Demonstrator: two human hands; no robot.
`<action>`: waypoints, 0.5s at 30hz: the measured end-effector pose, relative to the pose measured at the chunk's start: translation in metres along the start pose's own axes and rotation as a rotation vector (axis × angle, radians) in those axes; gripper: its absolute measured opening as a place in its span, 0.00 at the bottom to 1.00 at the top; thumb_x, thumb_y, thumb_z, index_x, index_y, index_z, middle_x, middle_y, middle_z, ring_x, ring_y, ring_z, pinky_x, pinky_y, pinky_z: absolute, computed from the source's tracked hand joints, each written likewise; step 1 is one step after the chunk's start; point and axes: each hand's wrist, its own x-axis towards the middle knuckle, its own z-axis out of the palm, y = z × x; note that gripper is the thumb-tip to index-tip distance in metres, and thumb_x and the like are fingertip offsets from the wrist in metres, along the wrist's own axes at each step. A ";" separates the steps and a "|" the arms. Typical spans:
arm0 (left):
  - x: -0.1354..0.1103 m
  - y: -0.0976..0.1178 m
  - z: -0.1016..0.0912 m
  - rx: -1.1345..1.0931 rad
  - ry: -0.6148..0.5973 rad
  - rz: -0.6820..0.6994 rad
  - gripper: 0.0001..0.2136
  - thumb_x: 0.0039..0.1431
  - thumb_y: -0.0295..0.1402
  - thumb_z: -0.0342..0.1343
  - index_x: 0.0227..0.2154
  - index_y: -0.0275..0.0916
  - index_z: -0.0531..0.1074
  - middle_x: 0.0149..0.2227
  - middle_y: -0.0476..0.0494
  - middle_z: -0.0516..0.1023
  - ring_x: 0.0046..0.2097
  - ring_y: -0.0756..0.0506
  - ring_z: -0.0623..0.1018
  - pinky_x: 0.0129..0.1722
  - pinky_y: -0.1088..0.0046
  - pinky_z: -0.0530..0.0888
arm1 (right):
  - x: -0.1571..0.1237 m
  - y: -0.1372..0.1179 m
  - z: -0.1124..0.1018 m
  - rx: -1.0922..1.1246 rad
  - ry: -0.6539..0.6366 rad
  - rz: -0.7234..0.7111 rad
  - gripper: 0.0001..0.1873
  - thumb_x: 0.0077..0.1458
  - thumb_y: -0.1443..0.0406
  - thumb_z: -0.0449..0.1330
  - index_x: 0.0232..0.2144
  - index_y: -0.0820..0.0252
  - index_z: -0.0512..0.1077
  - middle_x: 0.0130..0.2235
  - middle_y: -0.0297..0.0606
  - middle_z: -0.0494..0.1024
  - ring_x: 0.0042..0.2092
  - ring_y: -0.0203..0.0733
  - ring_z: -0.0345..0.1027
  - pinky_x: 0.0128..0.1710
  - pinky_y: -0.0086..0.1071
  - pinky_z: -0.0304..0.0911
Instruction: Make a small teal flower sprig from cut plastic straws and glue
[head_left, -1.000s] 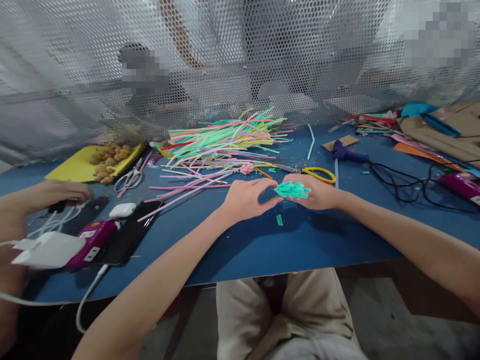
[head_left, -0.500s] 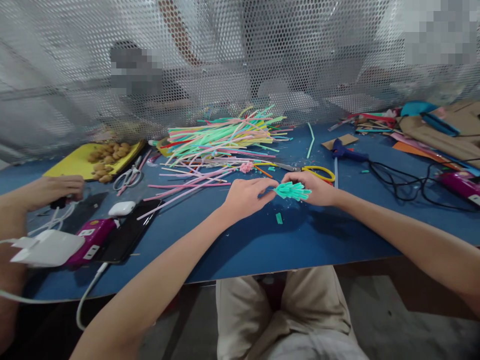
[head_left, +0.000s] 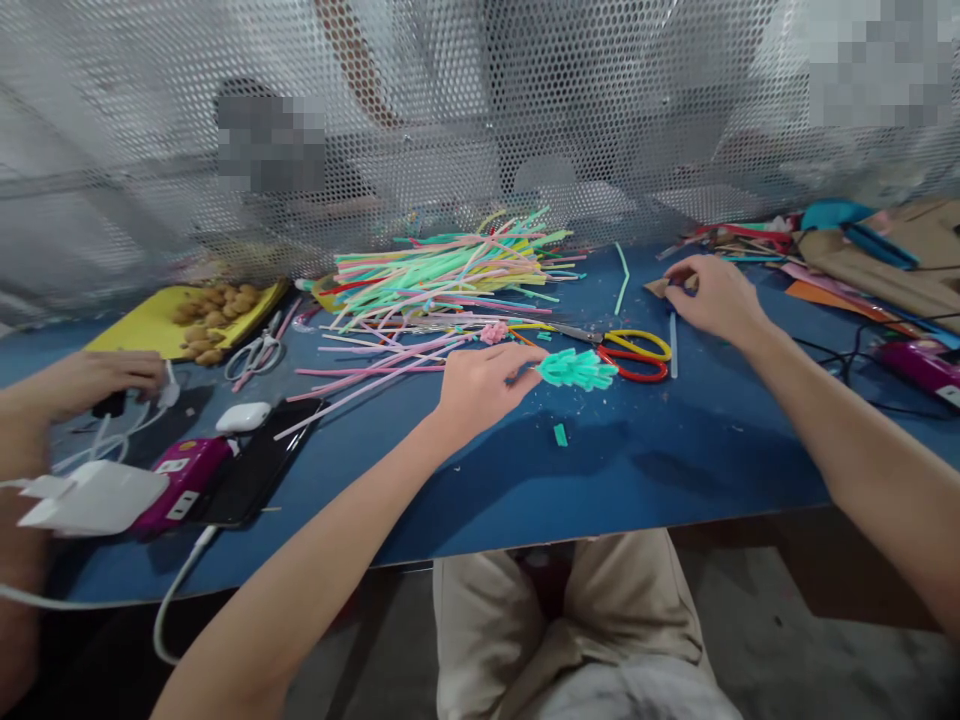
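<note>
My left hand (head_left: 480, 385) pinches a teal bundle of cut straw pieces (head_left: 576, 368) just above the blue table (head_left: 675, 460). Farther back on the right, my right hand (head_left: 712, 295) has its fingers curled over the blue glue gun, which it hides, beside a brown cardboard scrap (head_left: 660, 287). Between my hands lie scissors with yellow and red handles (head_left: 637, 352). A small teal straw offcut (head_left: 559, 435) rests on the table below the bundle.
A pile of coloured straws (head_left: 442, 275) fills the middle back. At left, another person's hand (head_left: 90, 380) holds a cable near a phone (head_left: 255, 465), white earbud case (head_left: 244, 416), charger (head_left: 94, 497) and yellow tray of nuts (head_left: 202, 320). Cardboard and cables lie right.
My right hand let go of the teal bundle and moved back and to the right onto the glue gun. My left hand now holds the bundle alone.
</note>
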 end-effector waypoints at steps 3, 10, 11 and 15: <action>0.005 0.001 -0.003 -0.174 0.039 -0.209 0.07 0.61 0.36 0.63 0.30 0.40 0.81 0.19 0.53 0.70 0.22 0.53 0.66 0.26 0.75 0.60 | 0.008 0.030 0.001 -0.135 -0.116 0.219 0.31 0.57 0.54 0.62 0.60 0.60 0.70 0.64 0.66 0.64 0.63 0.71 0.55 0.57 0.64 0.51; 0.030 0.001 -0.029 -0.931 0.022 -0.872 0.16 0.47 0.46 0.72 0.29 0.39 0.78 0.20 0.56 0.64 0.19 0.58 0.52 0.17 0.77 0.48 | 0.016 0.052 0.007 -0.066 -0.187 0.349 0.23 0.47 0.56 0.70 0.42 0.62 0.75 0.53 0.69 0.72 0.56 0.68 0.61 0.52 0.68 0.49; 0.033 0.001 -0.031 -1.003 0.025 -0.941 0.17 0.45 0.45 0.73 0.29 0.38 0.77 0.21 0.57 0.64 0.18 0.59 0.50 0.16 0.78 0.46 | 0.017 0.052 0.009 -0.055 -0.181 0.357 0.19 0.45 0.57 0.71 0.37 0.61 0.75 0.48 0.66 0.75 0.53 0.65 0.63 0.51 0.67 0.49; 0.035 0.000 -0.030 -1.158 0.025 -1.095 0.17 0.44 0.41 0.75 0.31 0.38 0.75 0.20 0.61 0.57 0.17 0.60 0.45 0.14 0.80 0.42 | 0.015 0.046 0.012 -0.005 -0.104 0.327 0.17 0.41 0.60 0.74 0.28 0.58 0.70 0.33 0.50 0.76 0.42 0.54 0.65 0.50 0.60 0.50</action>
